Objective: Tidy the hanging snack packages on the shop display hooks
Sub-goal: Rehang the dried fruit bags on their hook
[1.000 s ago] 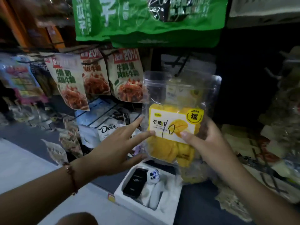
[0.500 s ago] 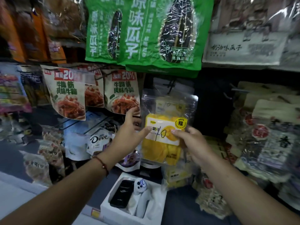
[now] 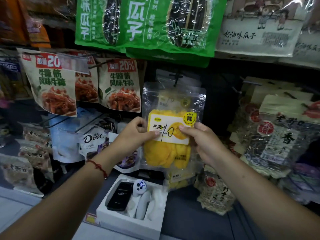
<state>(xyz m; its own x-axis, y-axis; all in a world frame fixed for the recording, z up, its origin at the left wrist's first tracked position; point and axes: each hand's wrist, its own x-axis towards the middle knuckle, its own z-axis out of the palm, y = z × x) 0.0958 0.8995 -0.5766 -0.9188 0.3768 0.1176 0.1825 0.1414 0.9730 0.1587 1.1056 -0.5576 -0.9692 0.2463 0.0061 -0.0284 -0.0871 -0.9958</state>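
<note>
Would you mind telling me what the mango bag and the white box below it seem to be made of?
Mango bag: clear glossy plastic film, judging by the glare and the fruit visible through it. White box: probably matte cardboard or paperboard; thick, flat, unshiny walls.

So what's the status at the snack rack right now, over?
Both hands, left and right, pinching the dried mango bag at its label. Bag upright below its hook. Nothing blocking, over.
</note>
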